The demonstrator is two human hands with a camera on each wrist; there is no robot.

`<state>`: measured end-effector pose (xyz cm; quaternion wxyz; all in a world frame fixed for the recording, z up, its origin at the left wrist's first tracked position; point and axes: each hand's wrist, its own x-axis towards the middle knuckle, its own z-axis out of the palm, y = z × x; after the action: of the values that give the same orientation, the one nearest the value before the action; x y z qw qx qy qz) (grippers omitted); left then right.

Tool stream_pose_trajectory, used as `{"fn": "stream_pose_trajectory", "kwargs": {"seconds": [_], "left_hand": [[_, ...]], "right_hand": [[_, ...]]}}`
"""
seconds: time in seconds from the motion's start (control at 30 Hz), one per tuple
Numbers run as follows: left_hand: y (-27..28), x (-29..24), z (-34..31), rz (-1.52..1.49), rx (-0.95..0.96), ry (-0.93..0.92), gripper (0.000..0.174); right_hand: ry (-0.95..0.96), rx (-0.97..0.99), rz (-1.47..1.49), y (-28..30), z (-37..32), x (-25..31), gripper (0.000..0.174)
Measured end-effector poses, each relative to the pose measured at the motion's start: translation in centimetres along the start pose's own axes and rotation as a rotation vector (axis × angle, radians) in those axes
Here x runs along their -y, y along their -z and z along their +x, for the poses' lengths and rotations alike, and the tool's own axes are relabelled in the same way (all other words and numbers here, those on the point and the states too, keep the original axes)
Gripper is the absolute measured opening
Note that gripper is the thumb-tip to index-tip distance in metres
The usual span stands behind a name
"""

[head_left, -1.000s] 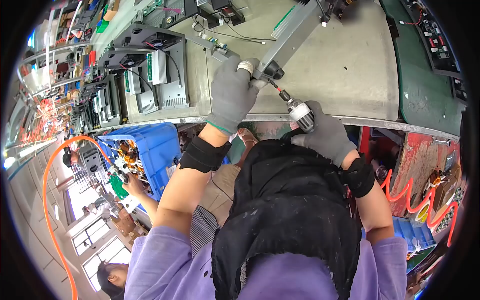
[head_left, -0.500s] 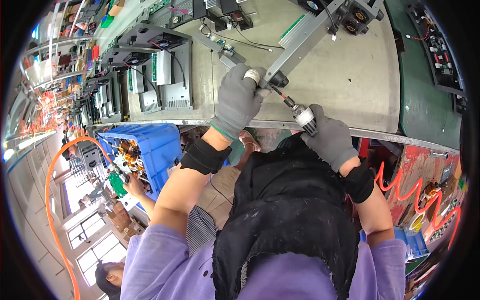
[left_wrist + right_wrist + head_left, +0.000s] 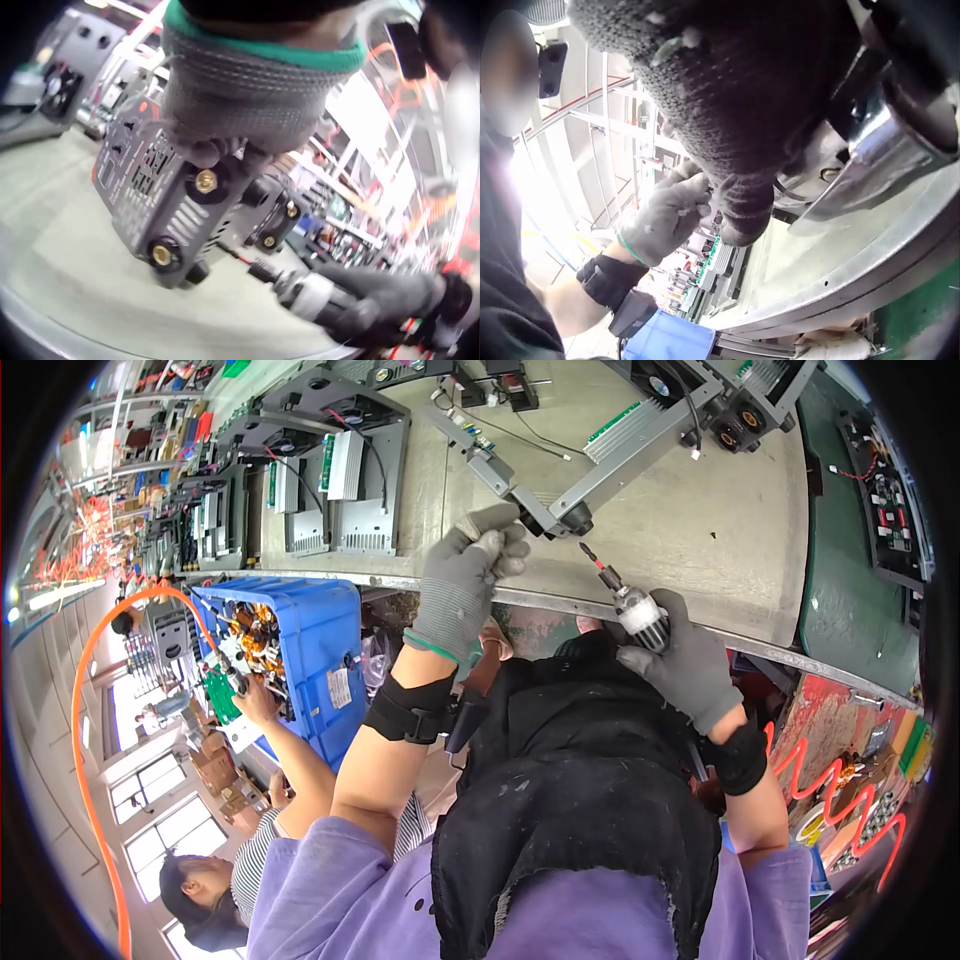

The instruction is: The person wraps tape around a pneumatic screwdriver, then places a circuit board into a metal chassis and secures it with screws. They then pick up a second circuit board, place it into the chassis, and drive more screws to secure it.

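Observation:
My left hand [image 3: 465, 585], in a grey glove, has its fingers curled and thumb drawn in, close beside the near corner of a metal equipment chassis [image 3: 625, 468]. No object shows between those fingers; the palm is hidden. In the left wrist view the chassis's front panel [image 3: 139, 176] has vents and brass terminals. A power screwdriver [image 3: 640, 615] is gripped by my gloved right hand [image 3: 695, 670]. Its bit points at the chassis corner, a short gap away from the black round fitting [image 3: 577, 518].
More chassis units [image 3: 365, 490] stand at the left of the bench [image 3: 740, 550]. Black assemblies [image 3: 890, 510] lie on a green surface at right. A blue bin [image 3: 320, 650] of parts sits below the bench edge, where another person's hand [image 3: 255, 700] works. Red coiled hose [image 3: 800, 770] hangs at right.
My left hand has come off the chassis corner, and its fingers have curled in. The screwdriver has drawn back from the corner, down and right, still in my right hand.

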<state>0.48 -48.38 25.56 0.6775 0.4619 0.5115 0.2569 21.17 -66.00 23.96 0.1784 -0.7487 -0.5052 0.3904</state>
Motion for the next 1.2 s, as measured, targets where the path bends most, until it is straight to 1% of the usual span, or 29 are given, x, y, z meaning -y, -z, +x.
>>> {"fn": "stream_pose_trajectory", "kwargs": {"seconds": [0.03, 0.07, 0.1, 0.17, 0.2, 0.23, 0.3, 0.33, 0.37, 0.43, 0.5, 0.57, 0.63, 0.77, 0.83, 0.97, 1.03, 1.07, 1.13, 1.17, 1.2], "left_hand": [[0.1, 0.3, -0.5, -0.243, 0.000, 0.110, 0.030], [0.0, 0.4, -0.9, -0.320, -0.001, 0.169, 0.031], [0.3, 1.0, -1.0, -0.324, -0.006, 0.167, 0.031], [1.0, 2.8, -1.0, -0.619, 0.183, 0.193, 0.035], [0.3, 2.4, -1.5, -0.635, 0.165, 0.238, 0.034], [0.3, 2.8, -1.7, -0.639, 0.163, 0.237, 0.034], [0.4, 3.7, -1.8, -0.786, 0.288, 0.322, 0.031], [0.4, 3.8, -1.7, -0.851, 0.364, 0.330, 0.028], [0.2, 3.8, -1.9, -0.853, 0.362, 0.328, 0.028], [-0.9, 2.4, -2.7, -0.688, 0.111, 0.395, 0.028], [-1.3, 2.1, -3.2, -0.684, 0.125, 0.362, 0.028], [-1.2, 2.4, -3.2, -0.679, 0.140, 0.329, 0.027], [-0.7, 3.6, -2.8, -0.881, 0.309, 0.286, 0.033], [-0.8, 4.1, -2.5, -0.954, 0.361, 0.314, 0.039], [-1.6, 3.3, -2.9, -0.742, 0.153, 0.326, 0.048], [-1.9, 3.1, -3.0, -0.723, 0.138, 0.334, 0.046], [-2.1, 3.2, -3.0, -0.692, 0.075, 0.350, 0.043], [-2.3, 2.9, -3.1, -0.690, 0.077, 0.351, 0.043], [-2.5, 2.1, -3.5, -0.500, 0.099, 0.213, 0.039], [-2.5, 2.2, -3.4, -0.499, 0.101, 0.213, 0.039], [-2.4, 2.4, -3.3, -0.425, 0.110, 0.166, 0.038]], "right_hand": [[0.020, 0.007, 0.010, 0.2, -0.4, 0.1, 0.075], [0.103, -0.030, 0.044, 0.2, -0.8, 0.1, 0.074], [0.107, -0.026, 0.041, 0.2, -1.1, 0.4, 0.074], [0.176, -0.021, 0.130, 0.6, -1.6, 1.4, 0.074], [0.187, -0.010, 0.142, 0.8, -1.8, 1.9, 0.073], [0.188, -0.007, 0.138, 0.7, -1.9, 2.1, 0.073], [0.221, 0.002, 0.161, 0.6, -2.0, 2.4, 0.073], [0.222, 0.004, 0.160, 0.6, -2.1, 2.6, 0.073], [0.215, 0.007, 0.156, 0.7, -2.1, 2.8, 0.073], [0.207, 0.013, 0.152, 0.5, -2.2, 3.0, 0.072], [0.253, -0.027, 0.162, 0.2, -2.3, 3.0, 0.071], [0.252, -0.033, 0.159, 0.2, -2.3, 3.1, 0.071], [0.250, -0.040, 0.157, 0.2, -2.4, 3.3, 0.070], [0.230, -0.012, 0.164, 0.4, -2.5, 3.7, 0.069], [0.219, -0.002, 0.158, 0.4, -2.5, 3.8, 0.068], [0.201, 0.040, 0.125, 0.7, -2.6, 3.9, 0.066], [0.202, 0.043, 0.115, 0.7, -2.6, 3.9, 0.065], [0.185, 0.053, 0.106, 0.7, -2.6, 3.8, 0.065], [0.166, 0.062, 0.098, 0.6, -2.6, 3.6, 0.065], [0.151, 0.100, 0.162, 0.6, -2.6, 3.4, 0.064], [0.135, 0.138, 0.226, 0.6, -2.6, 3.1, 0.064]]}}
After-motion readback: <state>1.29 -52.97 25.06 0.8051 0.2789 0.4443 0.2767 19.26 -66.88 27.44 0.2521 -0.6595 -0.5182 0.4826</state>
